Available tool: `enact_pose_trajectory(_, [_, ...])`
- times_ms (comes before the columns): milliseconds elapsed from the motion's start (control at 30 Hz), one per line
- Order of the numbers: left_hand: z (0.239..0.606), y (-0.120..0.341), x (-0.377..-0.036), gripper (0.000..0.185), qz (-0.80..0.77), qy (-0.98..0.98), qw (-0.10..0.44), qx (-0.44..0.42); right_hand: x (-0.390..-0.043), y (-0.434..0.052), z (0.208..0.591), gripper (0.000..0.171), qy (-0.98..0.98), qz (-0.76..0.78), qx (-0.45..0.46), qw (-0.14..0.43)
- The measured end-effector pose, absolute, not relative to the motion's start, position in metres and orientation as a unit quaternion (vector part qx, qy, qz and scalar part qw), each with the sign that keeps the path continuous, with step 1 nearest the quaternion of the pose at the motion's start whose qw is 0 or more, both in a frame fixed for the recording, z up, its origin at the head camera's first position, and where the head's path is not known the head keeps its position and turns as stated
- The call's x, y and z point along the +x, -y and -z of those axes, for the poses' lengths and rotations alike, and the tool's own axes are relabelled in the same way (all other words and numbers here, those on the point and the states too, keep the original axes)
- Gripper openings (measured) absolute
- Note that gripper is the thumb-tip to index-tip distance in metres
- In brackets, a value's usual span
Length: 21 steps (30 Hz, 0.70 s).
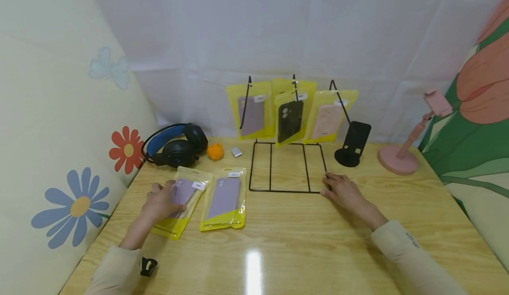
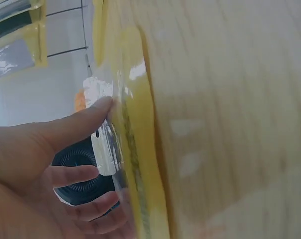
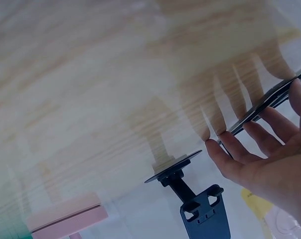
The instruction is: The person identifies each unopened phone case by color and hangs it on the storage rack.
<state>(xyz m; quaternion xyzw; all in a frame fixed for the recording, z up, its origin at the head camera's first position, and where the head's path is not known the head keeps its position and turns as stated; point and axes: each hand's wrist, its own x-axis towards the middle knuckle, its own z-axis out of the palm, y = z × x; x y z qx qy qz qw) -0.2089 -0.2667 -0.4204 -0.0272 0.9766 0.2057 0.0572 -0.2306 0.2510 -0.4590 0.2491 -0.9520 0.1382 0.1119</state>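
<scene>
A clear-and-yellow pouch with a purple phone case [image 1: 184, 190] lies tilted on the table at the left. My left hand [image 1: 160, 203] spreads over it, its thumb [image 2: 88, 117] touching the clear face and the other fingers apart from the thumb. Beside it lies a second purple phone case [image 1: 224, 198] in its pouch. My right hand [image 1: 345, 192] rests loosely at the front right corner of a black wire rack [image 1: 278, 191], fingertips touching the wire. From the rack's hooks hang pouches with a purple case [image 1: 252, 117], a black case [image 1: 290, 120] and a pink case [image 1: 327, 122].
Headphones [image 1: 179, 151], an orange yarn ball [image 1: 215, 151] and a small grey-white block [image 1: 236, 152] sit at the back left. Right of the rack stand a black phone stand [image 1: 355, 140] and a pink phone stand [image 1: 398, 159]. A white curtain [image 1: 207, 30] hangs behind the table.
</scene>
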Motion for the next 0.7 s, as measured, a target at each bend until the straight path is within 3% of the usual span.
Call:
enact_pose_trajectory(200, [0.422, 0.281, -0.213, 0.087, -0.219, -0.974, 0.05, 0.005, -0.23, -0.251, 0.458, 0.045, 0.951, -0.137, 0.254, 0.113])
enact_pose_trajectory(400, [0.422, 0.295, -0.214, 0.046, -0.28, -0.959, 0.012, 0.034, -0.231, -0.252, 0.459, 0.046, 0.951, -0.137, 0.254, 0.11])
enact_pose_trajectory(500, [0.411, 0.298, -0.208, 0.036, -0.326, -0.945, -0.01, 0.023, -0.232, -0.252, 0.46, 0.047, 0.953, -0.136, 0.25, 0.105])
enact_pose_trajectory(700, [0.374, 0.286, -0.192, 0.032, -0.373, -0.917, -0.13, 0.043, -0.231, -0.252, 0.459, 0.047, 0.956, -0.133, 0.242, 0.102])
